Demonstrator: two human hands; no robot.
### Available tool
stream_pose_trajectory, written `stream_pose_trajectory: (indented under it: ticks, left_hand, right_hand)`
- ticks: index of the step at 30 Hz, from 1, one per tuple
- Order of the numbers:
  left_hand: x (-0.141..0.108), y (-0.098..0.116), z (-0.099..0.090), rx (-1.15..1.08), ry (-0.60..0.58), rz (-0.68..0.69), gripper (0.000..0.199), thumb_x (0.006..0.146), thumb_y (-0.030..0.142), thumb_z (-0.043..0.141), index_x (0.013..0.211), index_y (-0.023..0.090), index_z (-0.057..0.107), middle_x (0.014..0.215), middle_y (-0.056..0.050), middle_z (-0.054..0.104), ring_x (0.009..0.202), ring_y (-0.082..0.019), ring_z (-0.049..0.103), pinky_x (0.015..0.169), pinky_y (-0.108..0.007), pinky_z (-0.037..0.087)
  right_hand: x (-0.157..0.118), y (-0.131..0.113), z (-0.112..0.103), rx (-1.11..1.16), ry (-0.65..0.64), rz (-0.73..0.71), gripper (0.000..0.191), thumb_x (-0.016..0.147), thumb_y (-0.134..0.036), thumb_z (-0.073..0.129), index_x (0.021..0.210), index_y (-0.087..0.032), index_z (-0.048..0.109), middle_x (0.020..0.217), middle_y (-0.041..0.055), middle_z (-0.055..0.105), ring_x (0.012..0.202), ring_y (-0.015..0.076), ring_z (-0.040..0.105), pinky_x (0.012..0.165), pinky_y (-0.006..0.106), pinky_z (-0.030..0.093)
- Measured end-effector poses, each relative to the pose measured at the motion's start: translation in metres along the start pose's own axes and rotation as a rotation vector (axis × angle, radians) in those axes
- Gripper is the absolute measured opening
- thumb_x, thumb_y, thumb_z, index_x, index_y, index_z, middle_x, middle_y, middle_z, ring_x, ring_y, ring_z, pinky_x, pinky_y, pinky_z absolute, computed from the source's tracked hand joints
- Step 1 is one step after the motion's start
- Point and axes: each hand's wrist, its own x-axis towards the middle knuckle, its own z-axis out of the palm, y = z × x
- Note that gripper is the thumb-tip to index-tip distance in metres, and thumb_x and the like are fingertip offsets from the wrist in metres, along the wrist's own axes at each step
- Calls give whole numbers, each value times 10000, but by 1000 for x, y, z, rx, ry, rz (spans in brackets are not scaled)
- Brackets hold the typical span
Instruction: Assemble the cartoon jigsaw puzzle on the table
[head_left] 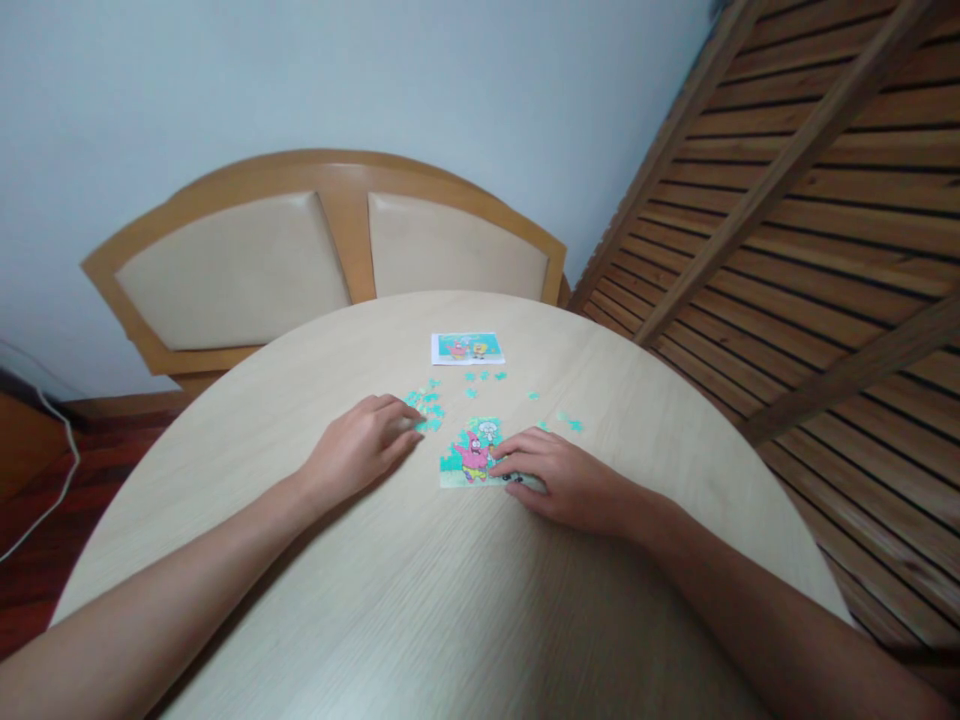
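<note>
The partly joined puzzle (pixel 471 474) lies flat on the surface (pixel 337 620), and the right hand (pixel 566 480) rests over its right side, the fingers slightly apart and touching it without a visible grip. The left hand (pixel 367 445) is to the left of the puzzle, its fingers curled close together at the edge of a heap of loose pieces (pixel 424 402); whether they pinch one, I cannot tell. A sideways push from the right hand could shear the puzzle's seams or skew it, since nothing visible frames its edges. The left hand could scatter the heap if it drags through, and because most loose pieces look alike in teal, one could be tried in the wrong spot. The strays (pixel 574 424) to the right of the puzzle might be brushed aside by the right forearm. Beyond the puzzle lie a few small pieces (pixel 484 376) and, farther off, a printed card (pixel 469 348). The surface is pale, wood-grained and rounded; past its far edge, beyond the puzzle, are a padded chair back (pixel 352 175) and a plain wall (pixel 375 70). Slatted wood (pixel 817 220) leans well to the puzzle's right, and a white cable (pixel 73 450) hangs far to its left.
</note>
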Motion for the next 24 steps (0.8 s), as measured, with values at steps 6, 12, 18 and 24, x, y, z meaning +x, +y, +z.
stream_pose_trajectory:
  ticks: [6, 12, 18, 24]
  left_hand:
    - [5, -16, 7, -32, 12, -34, 254, 966, 401, 580, 1078, 204, 695, 1095, -83, 698, 1034, -263, 635, 900, -410, 514]
    - [4, -13, 10, -37, -24, 2, 223, 973, 377, 564, 1011, 218, 717, 1095, -77, 686, 1016, -253, 627, 913, -404, 509]
    - [6, -13, 10, -40, -7, 17, 190, 956, 343, 580, 989, 198, 698, 1076, -86, 680, 1008, -251, 616, 925, -415, 497]
    - [7, -16, 14, -39, -1, 83, 230, 966, 296, 561, 1128, 212, 702, 1126, -93, 675, 1034, -252, 607, 944, -432, 492]
  right_hand:
    - [0, -2, -2, 2, -11, 12, 252, 936, -185, 614, 1164, -217, 717, 1253, 96, 699, 1174, 250, 614, 1048, 450, 471]
    - [1, -2, -1, 8, -13, 21, 261, 929, -172, 628, 1172, -212, 717, 1262, 91, 695, 1193, 247, 608, 1061, 440, 462]
    - [0, -1, -1, 8, -13, 16, 247, 932, -178, 624, 1160, -212, 715, 1258, 91, 695, 1185, 247, 608, 1051, 443, 467]
    - [1, -3, -2, 13, -16, 17, 250, 940, -187, 614, 1168, -221, 712, 1255, 90, 696, 1189, 246, 607, 1059, 444, 461]
